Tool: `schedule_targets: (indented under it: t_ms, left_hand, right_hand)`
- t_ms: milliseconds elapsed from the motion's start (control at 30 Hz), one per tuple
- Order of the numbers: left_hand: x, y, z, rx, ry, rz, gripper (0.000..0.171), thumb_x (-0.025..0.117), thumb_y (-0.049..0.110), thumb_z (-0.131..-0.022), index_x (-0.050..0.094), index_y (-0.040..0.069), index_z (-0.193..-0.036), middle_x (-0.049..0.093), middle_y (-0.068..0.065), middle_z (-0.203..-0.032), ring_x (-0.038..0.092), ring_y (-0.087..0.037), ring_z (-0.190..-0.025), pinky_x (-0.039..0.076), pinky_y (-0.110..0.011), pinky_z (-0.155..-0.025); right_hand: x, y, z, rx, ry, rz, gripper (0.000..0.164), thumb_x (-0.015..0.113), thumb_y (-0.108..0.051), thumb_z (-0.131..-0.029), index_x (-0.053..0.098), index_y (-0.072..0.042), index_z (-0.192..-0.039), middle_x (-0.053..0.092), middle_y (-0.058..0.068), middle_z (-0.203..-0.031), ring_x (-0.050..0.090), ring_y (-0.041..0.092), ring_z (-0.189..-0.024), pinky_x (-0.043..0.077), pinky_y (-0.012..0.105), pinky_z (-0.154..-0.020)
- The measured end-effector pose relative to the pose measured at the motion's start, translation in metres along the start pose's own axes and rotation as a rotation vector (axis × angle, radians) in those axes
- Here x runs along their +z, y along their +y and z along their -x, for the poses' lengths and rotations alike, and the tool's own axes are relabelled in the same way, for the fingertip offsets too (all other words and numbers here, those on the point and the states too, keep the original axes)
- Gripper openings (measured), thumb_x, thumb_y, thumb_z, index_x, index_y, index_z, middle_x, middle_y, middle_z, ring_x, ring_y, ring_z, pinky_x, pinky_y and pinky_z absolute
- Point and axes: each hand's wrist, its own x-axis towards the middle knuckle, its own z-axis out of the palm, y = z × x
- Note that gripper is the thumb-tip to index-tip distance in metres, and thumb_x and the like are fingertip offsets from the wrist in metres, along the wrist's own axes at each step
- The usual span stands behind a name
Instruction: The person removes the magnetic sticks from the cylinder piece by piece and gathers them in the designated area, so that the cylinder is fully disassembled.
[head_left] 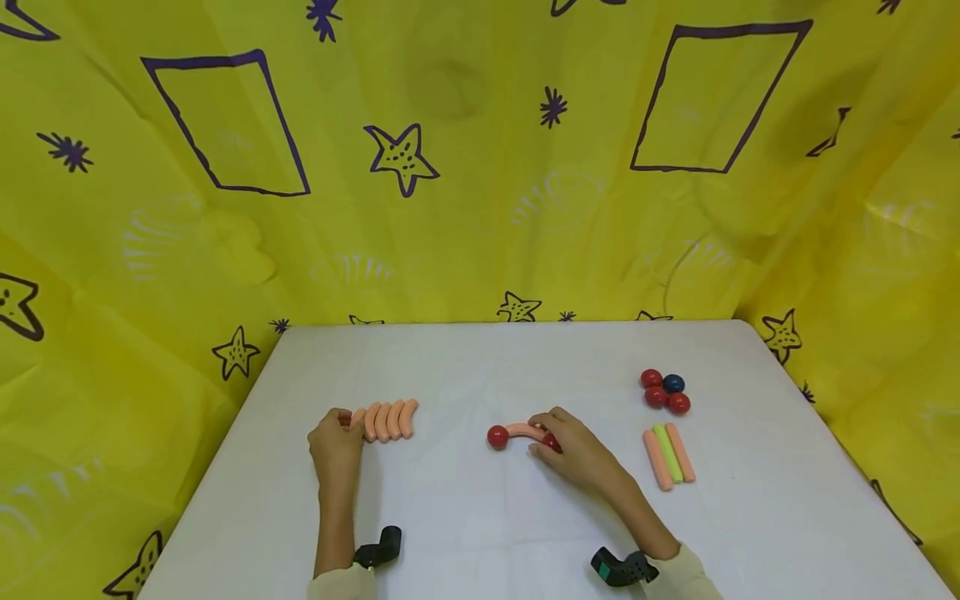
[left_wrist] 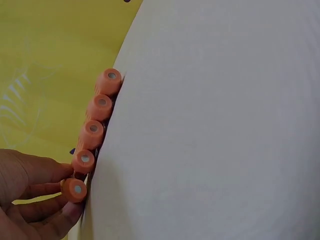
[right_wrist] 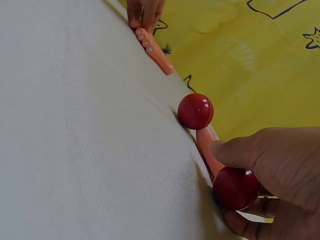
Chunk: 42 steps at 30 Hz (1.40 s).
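Observation:
At the left, my left hand [head_left: 335,450] pinches the leftmost curved orange rod [left_wrist: 74,190] between thumb and fingers. Beside it in a close row lie several like rods [head_left: 390,421], and silvery discs show in their ends in the left wrist view. Near the middle, my right hand [head_left: 579,452] holds a curved orange rod [right_wrist: 206,145] that joins two red balls. The thumb lies on the rod, with fingers round the near red ball [right_wrist: 235,188]. The far red ball [head_left: 497,437] stands free of the hand, at the rod's left end.
At the back right sit red balls [head_left: 656,397] and one dark blue ball [head_left: 674,383], grouped together. In front of them lie two straight orange rods [head_left: 657,460] with a green rod [head_left: 667,452] between. A yellow patterned cloth [head_left: 465,233] surrounds the white table [head_left: 465,358].

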Motion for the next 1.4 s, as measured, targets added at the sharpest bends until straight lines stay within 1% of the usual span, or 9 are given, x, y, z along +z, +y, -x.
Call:
schedule_targets:
  t_ms: [100,200,333,467,633,800,1100,1267,1400]
  left_hand:
    - [-0.004,0.003,0.000,0.005,-0.047,-0.007,0.026,0.062,0.005,-0.089,0.063,-0.012,-0.109,0.066,-0.029,-0.104,0.064,-0.037,-0.092,0.053,-0.044,-0.073]
    - [-0.013,0.004,0.000,0.000,-0.137,-0.045,0.032,0.059,0.009,-0.091,0.061,-0.013,-0.115,0.064,-0.031,-0.108,0.063,-0.040,-0.097,0.053,-0.046,-0.076]
    - [-0.027,0.002,-0.002,0.005,-0.296,-0.135,0.044,0.062,0.011,-0.086,0.056,-0.013,-0.122,0.062,-0.032,-0.107,0.061,-0.041,-0.096,0.051,-0.047,-0.075]
    - [-0.035,-0.003,-0.005,0.032,-0.385,-0.170,0.048,0.066,0.007,-0.080,0.056,-0.012,-0.123,0.065,-0.024,-0.096,0.061,-0.031,-0.083,0.049,-0.038,-0.066]
    - [-0.031,-0.010,-0.006,0.057,-0.352,-0.130,0.041,0.065,0.001,-0.080,0.059,-0.011,-0.119,0.067,-0.020,-0.087,0.061,-0.025,-0.074,0.045,-0.030,-0.060]
    - [-0.026,-0.010,-0.005,0.067,-0.304,-0.131,0.039,0.067,0.007,-0.082,0.061,-0.010,-0.118,0.067,-0.020,-0.089,0.063,-0.027,-0.076,0.046,-0.030,-0.060]
    - [-0.029,-0.004,-0.005,0.059,-0.327,-0.156,0.048,0.069,0.011,-0.082,0.057,-0.010,-0.124,0.066,-0.023,-0.094,0.063,-0.030,-0.080,0.048,-0.036,-0.064]
    - [-0.030,0.010,-0.002,0.110,-0.258,-0.222,0.051,0.066,0.012,-0.085,0.053,-0.009,-0.129,0.059,-0.029,-0.100,0.059,-0.037,-0.087,0.050,-0.046,-0.070]
    - [-0.021,0.031,0.003,0.209,-0.220,-0.168,0.041,0.065,0.013,-0.090,0.058,-0.007,-0.125,0.059,-0.026,-0.099,0.059,-0.035,-0.086,0.051,-0.045,-0.072]
  right_hand:
    - [-0.001,0.000,0.000,0.034,-0.008,-0.023,0.034,0.073,-0.025,-0.088,0.065,-0.015,-0.120,0.059,-0.002,-0.102,0.049,0.010,-0.082,0.043,0.025,-0.071]
    - [-0.001,-0.001,0.000,0.059,-0.015,-0.044,0.036,0.073,-0.027,-0.088,0.065,-0.015,-0.121,0.059,-0.002,-0.103,0.049,0.011,-0.083,0.043,0.026,-0.072]
    - [0.000,0.000,0.000,0.024,0.000,-0.026,0.034,0.073,-0.024,-0.088,0.065,-0.015,-0.120,0.059,-0.002,-0.102,0.049,0.010,-0.082,0.043,0.025,-0.071]
    - [0.000,0.001,0.000,-0.012,0.011,0.004,0.033,0.074,-0.022,-0.087,0.065,-0.014,-0.118,0.059,-0.001,-0.100,0.049,0.010,-0.081,0.042,0.023,-0.068]
    - [-0.001,0.001,0.000,-0.009,-0.014,0.005,0.034,0.073,-0.022,-0.088,0.064,-0.013,-0.119,0.060,0.002,-0.104,0.049,0.011,-0.082,0.040,0.022,-0.067]
    - [-0.001,0.000,0.000,-0.010,-0.021,0.014,0.034,0.073,-0.022,-0.088,0.064,-0.012,-0.119,0.060,0.002,-0.105,0.048,0.011,-0.083,0.039,0.021,-0.067]
    - [-0.007,-0.001,0.002,-0.012,-0.061,0.033,0.045,0.076,-0.025,-0.085,0.062,-0.010,-0.125,0.060,0.003,-0.110,0.051,0.011,-0.090,0.048,0.026,-0.077]
    - [-0.011,0.000,0.002,0.024,-0.087,0.026,0.046,0.077,-0.029,-0.084,0.062,-0.009,-0.123,0.060,0.003,-0.110,0.052,0.011,-0.089,0.049,0.025,-0.075]
    - [-0.014,0.001,0.003,0.064,-0.072,0.025,0.041,0.079,-0.032,-0.082,0.064,-0.011,-0.114,0.059,0.000,-0.101,0.051,0.010,-0.084,0.047,0.025,-0.072]
